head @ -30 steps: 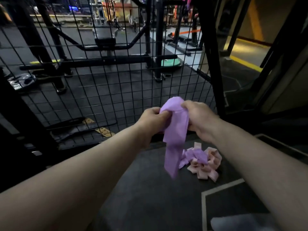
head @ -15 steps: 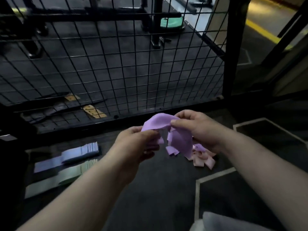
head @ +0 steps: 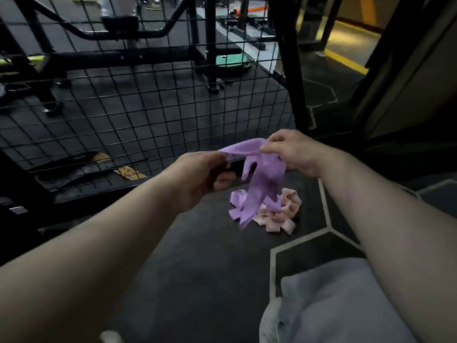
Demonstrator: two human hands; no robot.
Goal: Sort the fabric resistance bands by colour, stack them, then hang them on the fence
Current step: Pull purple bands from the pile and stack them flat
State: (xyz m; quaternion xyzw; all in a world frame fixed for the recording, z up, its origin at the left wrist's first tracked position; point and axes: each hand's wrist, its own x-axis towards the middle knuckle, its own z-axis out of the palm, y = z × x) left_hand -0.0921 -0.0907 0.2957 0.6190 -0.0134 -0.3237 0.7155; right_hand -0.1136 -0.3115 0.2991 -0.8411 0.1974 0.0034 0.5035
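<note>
Cloth (head: pixel 341 305), grey and probably over our knee, sits nearest at lower right. Beyond it our left grip (head: pixel 197 179) pinches one end of the purple band (head: pixel 262 177), and our right grip (head: pixel 294 151) pinches it a little higher and farther off; both are clenched on the fabric. Between them the band's top edge runs left to right, rising rightward, while its loose length hangs from the right grip down toward the floor (head: pixel 193 248). Just past that tail lies the unsorted pile (head: pixel 284 212) of pink and purple bands. Farthest stands the fence (head: pixel 148 107), upright, ahead and to the left, so we judge the left grip the nearer one for hanging.
</note>
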